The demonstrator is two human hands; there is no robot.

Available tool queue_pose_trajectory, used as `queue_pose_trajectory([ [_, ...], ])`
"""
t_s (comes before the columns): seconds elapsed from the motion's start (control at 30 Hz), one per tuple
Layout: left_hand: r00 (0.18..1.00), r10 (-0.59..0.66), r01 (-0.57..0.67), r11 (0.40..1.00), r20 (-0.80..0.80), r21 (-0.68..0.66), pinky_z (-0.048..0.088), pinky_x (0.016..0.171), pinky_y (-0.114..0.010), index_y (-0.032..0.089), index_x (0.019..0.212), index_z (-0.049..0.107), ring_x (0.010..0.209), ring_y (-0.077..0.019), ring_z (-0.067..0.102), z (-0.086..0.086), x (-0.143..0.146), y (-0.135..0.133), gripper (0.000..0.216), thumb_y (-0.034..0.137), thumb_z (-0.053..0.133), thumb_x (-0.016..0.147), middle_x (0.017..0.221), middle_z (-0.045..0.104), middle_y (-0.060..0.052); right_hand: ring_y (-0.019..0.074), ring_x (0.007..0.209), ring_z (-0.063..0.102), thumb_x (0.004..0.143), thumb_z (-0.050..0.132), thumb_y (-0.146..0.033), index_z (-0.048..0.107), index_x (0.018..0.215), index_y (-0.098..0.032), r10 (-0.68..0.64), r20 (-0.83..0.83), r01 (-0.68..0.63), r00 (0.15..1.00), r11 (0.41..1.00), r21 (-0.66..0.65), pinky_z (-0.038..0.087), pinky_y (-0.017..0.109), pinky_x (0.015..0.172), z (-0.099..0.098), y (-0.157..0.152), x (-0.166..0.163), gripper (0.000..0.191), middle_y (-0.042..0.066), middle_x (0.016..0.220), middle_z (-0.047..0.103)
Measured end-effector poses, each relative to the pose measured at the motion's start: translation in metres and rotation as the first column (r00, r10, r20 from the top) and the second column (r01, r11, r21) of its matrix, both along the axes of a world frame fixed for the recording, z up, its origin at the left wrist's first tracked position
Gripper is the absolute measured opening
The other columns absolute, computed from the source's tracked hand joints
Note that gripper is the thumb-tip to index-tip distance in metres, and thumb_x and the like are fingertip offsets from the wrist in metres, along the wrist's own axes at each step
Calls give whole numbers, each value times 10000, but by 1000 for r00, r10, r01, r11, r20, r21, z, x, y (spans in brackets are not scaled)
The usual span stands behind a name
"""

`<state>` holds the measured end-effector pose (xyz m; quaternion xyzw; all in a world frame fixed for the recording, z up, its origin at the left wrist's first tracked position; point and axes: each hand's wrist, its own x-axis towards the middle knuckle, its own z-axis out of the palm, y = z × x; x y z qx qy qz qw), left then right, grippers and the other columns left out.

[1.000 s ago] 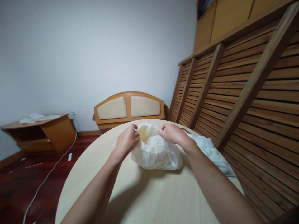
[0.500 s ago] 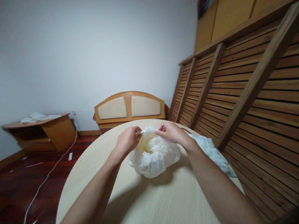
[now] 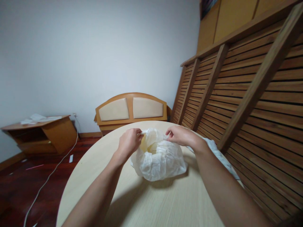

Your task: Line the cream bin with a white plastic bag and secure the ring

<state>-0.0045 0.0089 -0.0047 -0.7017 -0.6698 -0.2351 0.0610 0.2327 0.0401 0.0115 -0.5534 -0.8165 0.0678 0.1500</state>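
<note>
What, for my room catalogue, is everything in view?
round wood-grain table: one, pale, centre
crinkled plastic bag: one, white, on table
rumpled cloth-like item: one, pale, right tabletop
arched wooden headboard: one, tan and cream, back
plain wall: one, whitish, back
wall socket: one, white, on wall
slatted wooden frame: one, brown, right
wooden cupboard: one, tan, top right
unidentifiable item: one, dark, top edge
low wooden cabinet: one, brown, left
crumpled sheets: number unclear, white, on cabinet
boarded floor: one, dark red, left
thin cable: one, white, floor
scraps: several, white and pink, floor
left hand: one, bare, pinching bag
right hand: one, bare, pinching bag
forearms: two, bare, below
</note>
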Motion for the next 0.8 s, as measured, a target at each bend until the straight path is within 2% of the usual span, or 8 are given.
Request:
queue_pose_trajectory([
  [0.1,1000,9,-9,1000,0,-5,484,723,-284,244,981,769,970,-262,724,2,3,-2,216,353,594,917,1037,788,-90,223,1067,681,850,641,-202,688,1235,-183,69,-37,-64,997,989,134,479,279,884,4,-8,-6,389,85,1239,724],
  [0.2,1000,12,-12,1000,-3,-5,485,728,-278,243,992,769,981,-259,723,3,6,-4,211,349,606,910,1052,787,-89,237,1088,677,889,640,-313,655,1275,-205,145,-101,-120,984,968,220,485,299,916,6,-14,-16,401,79,1254,715],
  [0.33,1000,-26,26,1000,-12,0,482,728,-272,251,987,771,963,-246,724,3,8,-6,199,340,610,909,1035,790,-77,249,1090,676,856,715,-452,662,1235,-232,177,-117,-150,977,965,215,486,302,903,0,-11,-28,441,68,1196,733],
  [0.4,999,-35,35,999,-13,-2,482,723,-277,254,989,772,956,-250,725,3,8,-6,198,341,615,907,1019,791,-72,248,1101,673,882,692,-403,690,1170,-237,166,-58,-150,984,967,207,477,305,903,-4,-8,-31,333,67,1187,737],
  [0.5,1000,-19,19,1000,-16,-17,481,723,-279,256,987,773,961,-252,724,5,9,-7,195,344,619,906,1015,790,-73,261,1110,674,928,602,-285,702,1131,-223,65,69,-77,995,980,181,473,322,892,-8,-6,-31,236,93,1190,738],
  [0.67,1000,-12,12,1000,-25,-17,479,711,-283,250,962,771,949,-254,722,5,11,-8,208,352,595,923,1007,786,-82,324,1099,685,907,551,-188,682,1166,-160,-42,156,19,987,989,144,498,379,858,-6,-13,-30,291,176,1178,732],
  [0.73,1000,-14,14,1000,-27,-8,475,702,-283,249,971,770,943,-254,722,4,12,-9,206,344,595,922,1016,784,-81,321,1129,676,878,581,-176,647,1243,-166,-12,161,-11,987,990,141,501,387,888,-6,-16,-31,370,166,1225,717],
  [0.8,999,-21,21,1000,-36,-3,466,691,-280,244,964,768,928,-249,722,4,13,-10,199,339,599,920,1002,782,-81,312,1206,638,870,642,-256,580,1351,-174,55,128,-77,990,982,174,487,390,960,-6,-16,-34,492,153,1326,671],
])
